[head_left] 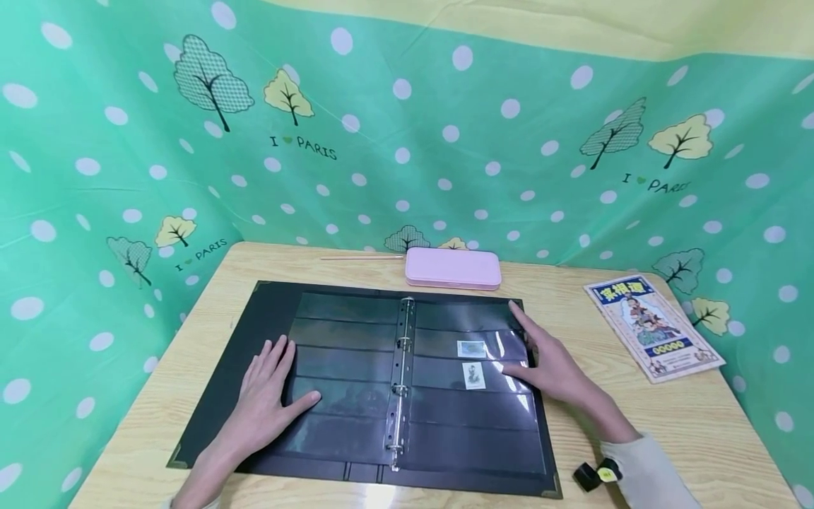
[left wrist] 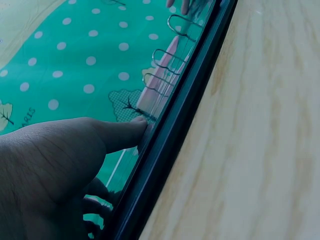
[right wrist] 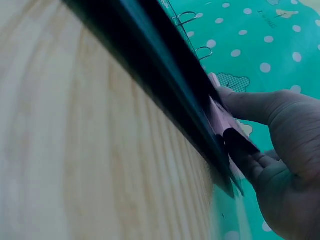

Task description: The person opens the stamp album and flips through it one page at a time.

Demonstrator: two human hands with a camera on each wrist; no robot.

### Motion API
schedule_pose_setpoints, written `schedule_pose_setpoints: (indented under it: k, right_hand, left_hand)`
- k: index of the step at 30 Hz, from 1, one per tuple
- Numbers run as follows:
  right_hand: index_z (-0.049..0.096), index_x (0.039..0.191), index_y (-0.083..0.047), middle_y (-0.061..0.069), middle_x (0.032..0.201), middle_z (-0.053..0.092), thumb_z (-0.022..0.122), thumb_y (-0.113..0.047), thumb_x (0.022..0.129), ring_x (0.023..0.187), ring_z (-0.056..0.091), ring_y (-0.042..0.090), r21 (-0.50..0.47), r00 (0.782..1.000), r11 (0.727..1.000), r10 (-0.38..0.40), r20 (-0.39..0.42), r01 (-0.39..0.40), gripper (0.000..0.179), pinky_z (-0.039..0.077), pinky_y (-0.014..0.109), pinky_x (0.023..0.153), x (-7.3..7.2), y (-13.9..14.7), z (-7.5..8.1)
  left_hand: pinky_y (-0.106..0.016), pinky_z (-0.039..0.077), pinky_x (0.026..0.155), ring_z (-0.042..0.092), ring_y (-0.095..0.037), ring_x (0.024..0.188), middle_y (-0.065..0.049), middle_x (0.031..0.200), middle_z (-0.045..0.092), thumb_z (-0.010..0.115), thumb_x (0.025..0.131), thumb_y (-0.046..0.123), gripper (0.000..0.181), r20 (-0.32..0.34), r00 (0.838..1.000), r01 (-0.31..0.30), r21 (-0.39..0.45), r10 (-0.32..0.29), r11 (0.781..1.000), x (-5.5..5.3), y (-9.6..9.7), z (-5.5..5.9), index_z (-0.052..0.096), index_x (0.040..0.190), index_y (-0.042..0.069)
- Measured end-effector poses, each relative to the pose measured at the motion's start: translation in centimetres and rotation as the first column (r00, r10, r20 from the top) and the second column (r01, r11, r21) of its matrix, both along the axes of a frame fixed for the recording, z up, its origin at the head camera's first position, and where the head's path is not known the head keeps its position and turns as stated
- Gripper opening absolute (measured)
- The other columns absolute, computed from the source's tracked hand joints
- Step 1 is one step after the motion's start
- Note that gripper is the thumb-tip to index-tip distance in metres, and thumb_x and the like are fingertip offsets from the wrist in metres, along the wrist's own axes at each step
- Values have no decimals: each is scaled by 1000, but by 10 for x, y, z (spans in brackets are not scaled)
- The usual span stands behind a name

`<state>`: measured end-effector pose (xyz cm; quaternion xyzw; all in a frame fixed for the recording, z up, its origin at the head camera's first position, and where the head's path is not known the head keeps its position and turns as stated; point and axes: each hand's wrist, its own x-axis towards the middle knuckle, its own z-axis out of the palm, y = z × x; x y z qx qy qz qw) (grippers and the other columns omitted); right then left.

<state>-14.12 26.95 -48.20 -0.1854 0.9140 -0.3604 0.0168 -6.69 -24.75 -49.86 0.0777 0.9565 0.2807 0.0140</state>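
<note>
An open black ring-binder stamp album (head_left: pixel 222 396) lies on the table, with clear-pocketed black pages on both sides of its metal rings (head_left: pixel 399 389). Two stamps, a bluish one (head_left: pixel 471 349) and a pale one with a dark figure (head_left: pixel 473 376), sit in the right page's pockets. My left hand (head_left: pixel 263 399) rests on the left page, fingers spread, thumb pointing inward. At the right page's outer edge, my right hand (head_left: pixel 552 364) pinches the album page (right wrist: pixel 235 137), thumb above and some fingers at the edge. Its lower fingers are partly hidden.
Behind the album stands a pink pencil case (head_left: pixel 453 268), with a thin stick (head_left: pixel 362 258) to its left. A colourful printed booklet (head_left: pixel 653 327) lies at the right. The polka-dot curtain (head_left: pixel 407 141) hangs along the table's back.
</note>
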Motion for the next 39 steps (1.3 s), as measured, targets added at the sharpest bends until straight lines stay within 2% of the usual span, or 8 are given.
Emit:
schedule_pose_setpoints:
  k: [5,8,14,21,24,29,35,39]
  right_hand:
    - [14,180,-19,28,181,18,89,-6,94,145,51,59,-79,999,996,-33,33,36,115,50,62,112,4,2,3]
    - [14,180,-17,25,182,19,87,-1,94,141,58,52,-148,997,987,-53,48,59,114,56,42,109,7,4,5]
    - [16,180,-19,26,179,26,80,8,97,120,74,19,-347,998,937,-39,44,52,109,55,13,99,13,7,6]
    - [17,179,-9,9,167,55,60,24,101,111,77,8,-647,999,763,41,18,-20,95,61,21,93,18,19,5]
    - [18,178,-7,-5,150,68,55,20,105,113,77,9,-681,998,732,59,35,-19,86,61,21,95,21,21,7]
    - [20,178,-8,-2,139,74,46,13,112,121,73,8,-746,987,664,152,58,-59,74,61,23,95,31,17,12]
    - [10,179,-8,7,156,65,25,-6,120,141,63,15,-870,918,428,392,-66,-245,61,53,27,113,40,-2,20]
    - [-2,179,-11,8,166,56,14,-26,121,153,53,19,-874,864,376,496,-89,-306,62,42,29,124,48,-16,28]
  left_hand:
    - [-70,6,132,7,-55,167,-33,179,19,79,99,56,110,-17,1000,8,13,-8,1000,-1,1,-3,26,172,-7]
    - [-71,6,132,7,-56,167,-33,179,19,79,99,56,110,-31,999,9,21,-9,1000,0,2,-4,27,171,-8]
    - [-70,5,132,7,-55,167,-34,179,19,79,99,56,110,-28,1000,5,23,-4,1000,0,2,-5,27,171,-8]
    - [-72,9,130,7,-55,167,-33,179,18,78,99,56,110,11,1000,-3,3,3,1000,1,4,3,26,172,-8]
    - [-73,9,130,6,-55,167,-33,180,18,79,99,56,111,16,1000,-9,2,9,1000,2,4,4,26,172,-8]
    - [-74,9,130,6,-56,167,-33,180,17,79,99,56,110,18,1000,-9,-1,9,1000,2,3,3,26,172,-9]
    - [-74,8,130,7,-57,166,-35,178,18,81,98,52,110,13,1000,-17,21,17,1000,0,5,6,26,172,-8]
    - [-77,8,128,8,-60,164,-37,177,20,86,97,43,106,-3,1000,-25,41,26,999,1,9,11,30,171,-6]
